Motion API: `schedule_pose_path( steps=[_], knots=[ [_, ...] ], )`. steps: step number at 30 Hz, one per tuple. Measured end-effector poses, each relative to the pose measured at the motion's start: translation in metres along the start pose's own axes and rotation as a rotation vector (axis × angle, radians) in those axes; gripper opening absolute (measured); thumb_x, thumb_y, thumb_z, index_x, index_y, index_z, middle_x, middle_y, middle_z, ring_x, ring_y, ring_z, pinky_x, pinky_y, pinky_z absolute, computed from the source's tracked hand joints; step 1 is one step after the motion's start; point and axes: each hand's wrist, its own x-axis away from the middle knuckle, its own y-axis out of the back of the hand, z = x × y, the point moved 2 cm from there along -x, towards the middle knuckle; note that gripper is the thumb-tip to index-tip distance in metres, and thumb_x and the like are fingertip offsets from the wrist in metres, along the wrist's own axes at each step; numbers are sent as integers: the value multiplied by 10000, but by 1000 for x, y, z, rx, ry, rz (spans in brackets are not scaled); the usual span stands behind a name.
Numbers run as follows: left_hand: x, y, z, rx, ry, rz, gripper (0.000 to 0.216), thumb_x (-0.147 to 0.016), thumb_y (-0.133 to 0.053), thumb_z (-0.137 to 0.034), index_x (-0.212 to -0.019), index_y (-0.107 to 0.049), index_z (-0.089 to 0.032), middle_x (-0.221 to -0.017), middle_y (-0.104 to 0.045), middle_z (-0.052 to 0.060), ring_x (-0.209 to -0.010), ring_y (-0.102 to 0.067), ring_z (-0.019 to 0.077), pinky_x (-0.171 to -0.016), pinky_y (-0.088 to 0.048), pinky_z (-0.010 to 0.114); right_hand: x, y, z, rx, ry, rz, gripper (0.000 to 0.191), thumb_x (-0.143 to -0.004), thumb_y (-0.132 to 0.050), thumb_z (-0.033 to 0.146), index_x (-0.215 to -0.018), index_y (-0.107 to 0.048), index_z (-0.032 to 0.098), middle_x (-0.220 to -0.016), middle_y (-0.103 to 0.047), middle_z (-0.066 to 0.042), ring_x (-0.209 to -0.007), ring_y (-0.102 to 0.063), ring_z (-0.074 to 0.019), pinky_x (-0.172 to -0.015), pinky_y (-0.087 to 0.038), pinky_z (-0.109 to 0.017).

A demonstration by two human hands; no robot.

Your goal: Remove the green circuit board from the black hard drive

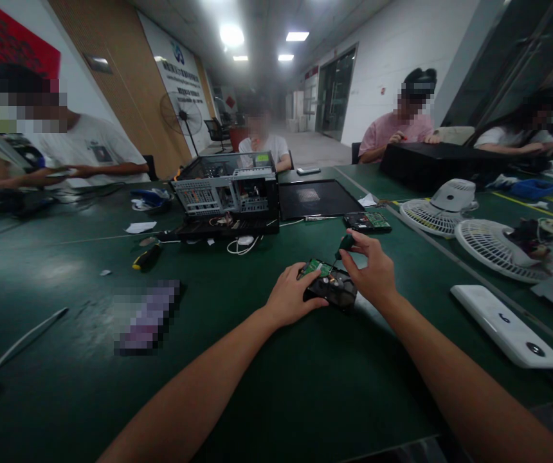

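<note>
L hand (292, 294) clamped on black boxy device (338, 290) w/ green circuit bd (319, 266), on smooth green tabletop (305, 399); R hand (373, 269) pinches 1 screwdriver (345, 244), thin shaft (335, 262) tilted down over device

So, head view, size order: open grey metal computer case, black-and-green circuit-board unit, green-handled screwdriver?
1. Computer case
2. Circuit-board unit, partly covered by left hand
3. Screwdriver, in right hand
</note>
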Motion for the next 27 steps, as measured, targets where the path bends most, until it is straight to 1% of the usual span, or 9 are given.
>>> schedule_pose_path(
  steps=[4,8,10,14,16,18,22,24,27],
  knots=[
    [0,0,0,8,7,5,788,-821,-710,-682,-1496,-505,-329,-1571,-368,116,-1425,-382,380,-1155,-383,569,-1,1,-1,50,42,-22,431,-894,-736,288,-1293,-581,238,-1184,-683,-97,-796,-722,-191,-794,-629,-411],
    [0,0,0,-1,2,14,790,-830,-692,-692,-1502,-499,-322,-1577,-362,119,-1429,-377,381,-1161,-375,569,-4,3,-2,62,69,1,446,-909,-708,261,-1336,-580,264,-1143,-656,-79,-825,-711,-194,-819,-629,-417],
    [0,0,0,-5,-1,14,793,-832,-686,-698,-1503,-499,-319,-1574,-367,119,-1429,-378,379,-1167,-370,565,-4,3,-2,62,76,1,442,-914,-695,243,-1339,-577,269,-1183,-650,-88,-879,-712,-207,-842,-631,-427],
    [0,0,0,-3,1,12,794,-831,-676,-709,-1502,-501,-322,-1568,-375,118,-1427,-382,379,-1164,-374,564,-5,3,-1,9,107,-44,416,-899,-702,232,-1290,-564,257,-1322,-624,-122,-1101,-683,-266,-863,-635,-446],
    [0,0,0,-6,3,6,790,-833,-674,-709,-1500,-504,-320,-1566,-377,119,-1425,-383,378,-1162,-375,562,-5,3,0,-9,119,-63,415,-891,-708,228,-1273,-547,250,-1323,-628,-127,-1134,-670,-275,-849,-638,-444],
    [0,0,0,-11,0,0,786,-833,-677,-705,-1496,-511,-315,-1561,-382,121,-1420,-390,374,-1163,-377,554,-5,3,0,4,124,-73,411,-883,-720,230,-1255,-544,243,-1270,-643,-124,-1092,-677,-267,-822,-639,-434],
    [0,-1,-1,-17,-9,-3,787,-833,-678,-705,-1493,-517,-307,-1555,-387,120,-1415,-396,367,-1169,-373,539,-6,5,2,67,118,-81,382,-868,-737,252,-1214,-576,232,-1148,-637,-110,-939,-665,-237,-765,-629,-417],
    [0,-1,0,-15,-7,-2,789,-835,-675,-706,-1495,-514,-306,-1559,-381,122,-1418,-391,370,-1168,-374,541,-6,6,4,62,114,-71,373,-874,-719,249,-1220,-580,227,-1145,-628,-114,-946,-655,-241,-764,-625,-417],
    [0,-1,0,-9,-7,-3,794,-830,-681,-705,-1494,-516,-301,-1559,-378,128,-1415,-393,374,-1162,-379,546,-5,6,5,23,90,-36,377,-900,-665,228,-1262,-560,225,-1206,-626,-124,-1000,-664,-253,-803,-620,-429]
  ],
)
